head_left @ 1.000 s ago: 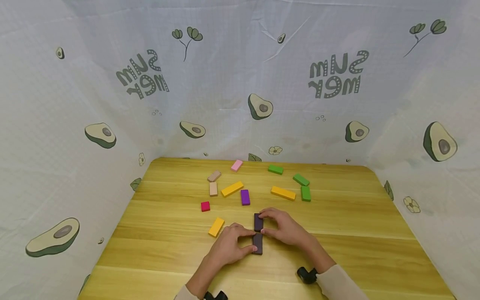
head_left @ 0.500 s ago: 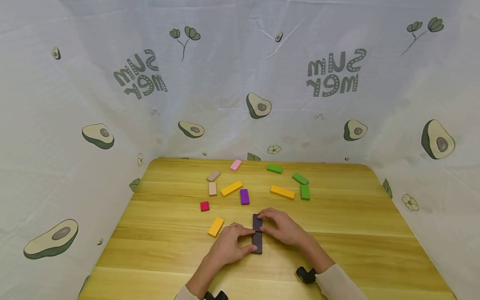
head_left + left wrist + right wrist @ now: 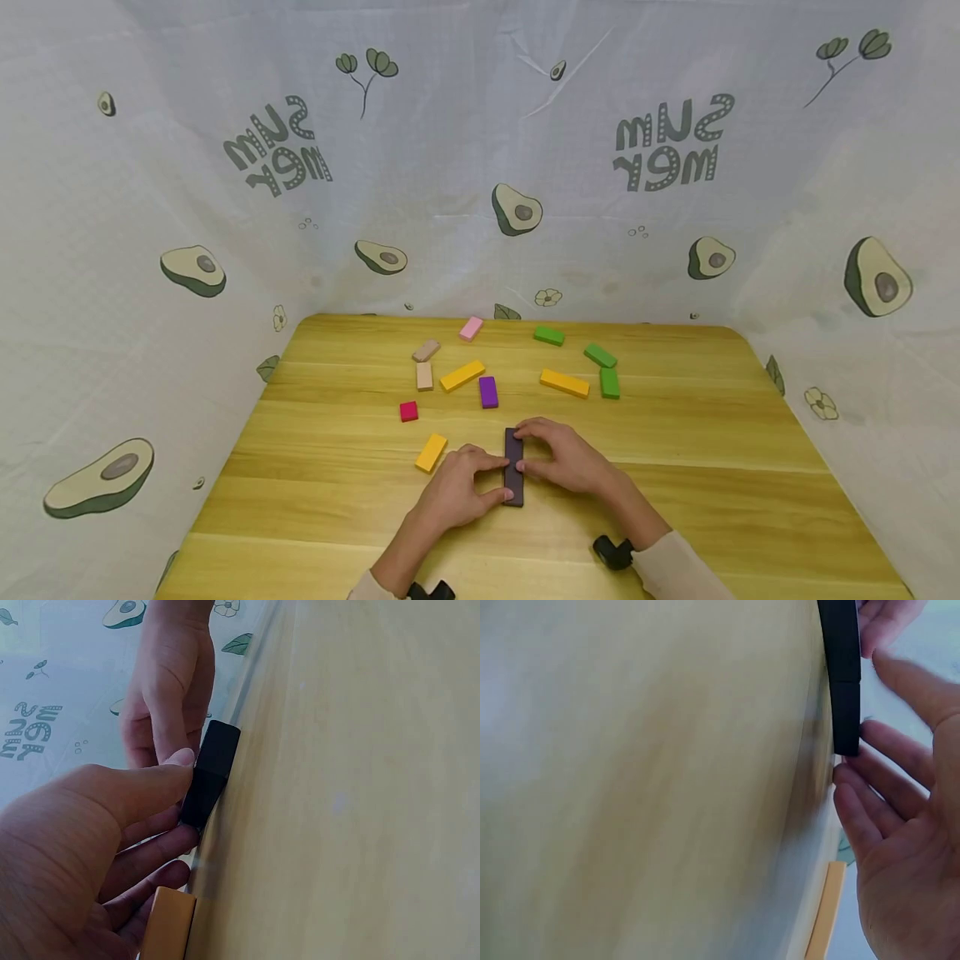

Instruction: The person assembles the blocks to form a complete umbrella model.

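Two dark, nearly black blocks lie end to end in one line on the wooden table, a near block (image 3: 513,490) and a far block (image 3: 513,443). My left hand (image 3: 463,487) holds the near block from the left, thumb by its near end and index fingertip by the seam. From the right, my right hand (image 3: 566,457) holds the far block, with its index finger at the far end and its thumb by the seam. A fine seam between the dark blocks (image 3: 845,712) shows in the right wrist view. In the left wrist view, my left thumb (image 3: 150,784) lies against the dark side.
A yellow block (image 3: 431,452) lies just left of my left hand. Farther back are a red cube (image 3: 408,412), a purple block (image 3: 488,392), two longer yellow blocks (image 3: 565,382), tan blocks (image 3: 424,376), a pink block (image 3: 471,329) and green blocks (image 3: 610,383). Printed cloth surrounds the table.
The small gap between the two dark blocks has closed, and their ends now meet in a straighter line. Both hands have stayed nearly in place; the other blocks lie as before.
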{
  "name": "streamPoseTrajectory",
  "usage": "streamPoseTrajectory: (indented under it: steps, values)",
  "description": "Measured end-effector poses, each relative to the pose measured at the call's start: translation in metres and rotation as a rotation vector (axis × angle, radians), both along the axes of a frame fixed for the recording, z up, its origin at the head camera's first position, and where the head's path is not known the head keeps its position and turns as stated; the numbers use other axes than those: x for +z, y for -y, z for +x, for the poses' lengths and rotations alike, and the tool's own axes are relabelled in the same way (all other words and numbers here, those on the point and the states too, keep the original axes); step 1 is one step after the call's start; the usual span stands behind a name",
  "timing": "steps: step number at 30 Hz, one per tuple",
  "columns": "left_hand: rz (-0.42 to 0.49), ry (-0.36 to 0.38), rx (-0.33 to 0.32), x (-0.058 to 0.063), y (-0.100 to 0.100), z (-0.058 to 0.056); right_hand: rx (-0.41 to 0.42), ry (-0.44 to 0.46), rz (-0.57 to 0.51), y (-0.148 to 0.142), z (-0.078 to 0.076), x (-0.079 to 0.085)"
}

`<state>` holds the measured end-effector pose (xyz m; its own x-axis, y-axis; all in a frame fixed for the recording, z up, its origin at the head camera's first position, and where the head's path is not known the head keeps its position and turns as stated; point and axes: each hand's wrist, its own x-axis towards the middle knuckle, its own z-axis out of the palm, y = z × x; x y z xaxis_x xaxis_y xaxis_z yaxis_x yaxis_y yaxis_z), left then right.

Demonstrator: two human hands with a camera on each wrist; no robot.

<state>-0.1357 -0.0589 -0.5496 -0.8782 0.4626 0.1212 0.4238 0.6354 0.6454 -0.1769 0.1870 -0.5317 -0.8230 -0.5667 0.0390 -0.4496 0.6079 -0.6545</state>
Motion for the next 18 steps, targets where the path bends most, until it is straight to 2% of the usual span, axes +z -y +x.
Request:
streamPoseTrajectory:
  steps: [6, 18]
  values:
    - [-0.018, -0.008, 0.002, 0.0005, 0.0005, -0.0001, 0.004, 0.037, 0.042, -0.0016, 0.0029, 0.0024]
    - [-0.038, -0.005, 0.000, 0.0027, -0.0002, 0.0000, -0.002, 0.073, 0.047, 0.0000, 0.0085, 0.0057]
